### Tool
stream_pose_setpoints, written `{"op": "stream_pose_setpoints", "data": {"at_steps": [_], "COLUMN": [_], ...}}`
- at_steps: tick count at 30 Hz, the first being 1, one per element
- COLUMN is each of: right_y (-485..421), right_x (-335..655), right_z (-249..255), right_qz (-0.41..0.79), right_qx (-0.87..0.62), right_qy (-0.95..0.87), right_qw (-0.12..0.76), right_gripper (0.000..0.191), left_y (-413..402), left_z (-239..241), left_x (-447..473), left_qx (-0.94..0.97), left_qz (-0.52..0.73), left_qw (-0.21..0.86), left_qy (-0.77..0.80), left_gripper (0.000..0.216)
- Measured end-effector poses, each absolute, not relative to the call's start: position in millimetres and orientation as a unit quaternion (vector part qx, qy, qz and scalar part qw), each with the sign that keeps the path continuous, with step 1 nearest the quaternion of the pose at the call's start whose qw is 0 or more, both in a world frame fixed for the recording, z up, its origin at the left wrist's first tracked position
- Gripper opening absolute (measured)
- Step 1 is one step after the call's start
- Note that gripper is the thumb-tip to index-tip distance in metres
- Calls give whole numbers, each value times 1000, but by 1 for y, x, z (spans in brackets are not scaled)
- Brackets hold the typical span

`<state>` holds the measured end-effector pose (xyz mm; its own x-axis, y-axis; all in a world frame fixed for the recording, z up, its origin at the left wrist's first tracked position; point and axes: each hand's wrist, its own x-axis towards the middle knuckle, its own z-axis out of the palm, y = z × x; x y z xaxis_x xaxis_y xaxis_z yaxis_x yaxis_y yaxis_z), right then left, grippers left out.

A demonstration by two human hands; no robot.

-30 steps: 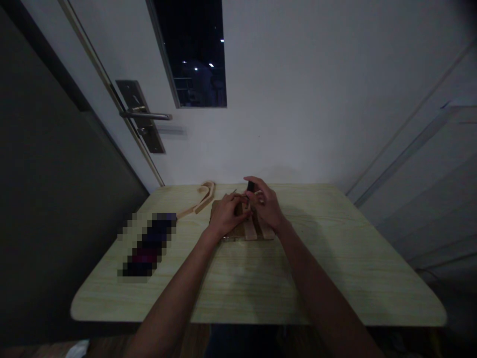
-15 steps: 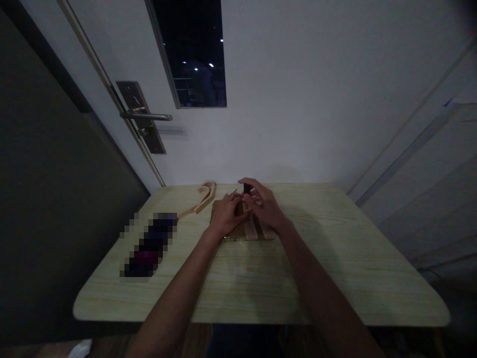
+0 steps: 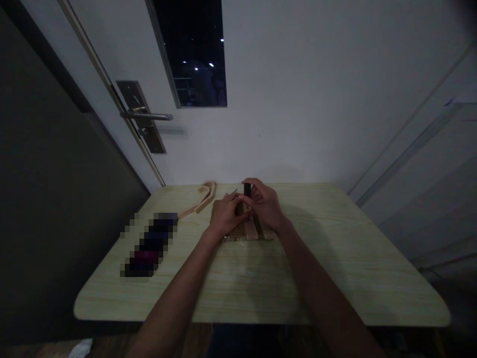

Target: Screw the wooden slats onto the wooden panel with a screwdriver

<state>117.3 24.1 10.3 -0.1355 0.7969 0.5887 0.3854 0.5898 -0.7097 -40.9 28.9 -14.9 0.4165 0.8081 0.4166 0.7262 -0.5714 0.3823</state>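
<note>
In the middle of the table a brown board (image 3: 234, 232) lies under my hands, with pale wooden strips (image 3: 251, 230) on it running towards me. My left hand (image 3: 225, 214) rests on the board, its thumb and forefinger closing about the far part of one strip. Over that same part, my right hand (image 3: 264, 205) is curled round a short black upright handle (image 3: 247, 189), forefinger bent across its top and thumb beside it. The lower end of the handle is hidden by my fingers. A thin pointed bit (image 3: 234, 191) sticks out beyond my left hand.
A pale wooden hook-shaped piece (image 3: 206, 198) lies at the back left of the table (image 3: 335, 278). In front of it is a dark pixelated object (image 3: 151, 248). A white door with a metal handle (image 3: 147, 116) stands right behind the table.
My right fingers have shifted slightly on the black handle, and more of it shows now. My left hand, the board and the hook-shaped piece stay where they were.
</note>
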Motion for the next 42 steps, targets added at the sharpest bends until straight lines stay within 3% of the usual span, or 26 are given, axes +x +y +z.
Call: {"op": "stream_pose_setpoints", "data": {"at_steps": [6, 11, 19, 26, 28, 34, 42], "right_y": [21, 17, 21, 23, 22, 21, 21], "right_x": [119, 122, 118, 116, 118, 123, 118], "right_z": [13, 20, 17, 16, 17, 20, 19], "right_qz": [163, 148, 188, 98, 93, 137, 225], "right_qx": [-400, -404, -390, -410, -412, -329, -378], "right_qy": [-759, -771, -724, -728, -736, -766, -714], "right_qw": [488, 469, 537, 541, 529, 535, 545], "right_gripper": [50, 39, 32, 21, 25, 35, 39], "left_y": [29, 29, 30, 29, 29, 29, 29], "left_z": [-15, -11, -15, -14, -14, -16, -14], "left_x": [-41, -40, -41, -40, -40, -41, -41], "left_qx": [840, 842, 843, 843, 842, 841, 841], "left_qz": [289, 285, 291, 290, 292, 299, 292], "left_qw": [70, 82, 74, 71, 73, 81, 83], "left_qy": [453, 451, 447, 448, 447, 445, 447], "left_gripper": [34, 34, 30, 31, 32, 31, 31]}}
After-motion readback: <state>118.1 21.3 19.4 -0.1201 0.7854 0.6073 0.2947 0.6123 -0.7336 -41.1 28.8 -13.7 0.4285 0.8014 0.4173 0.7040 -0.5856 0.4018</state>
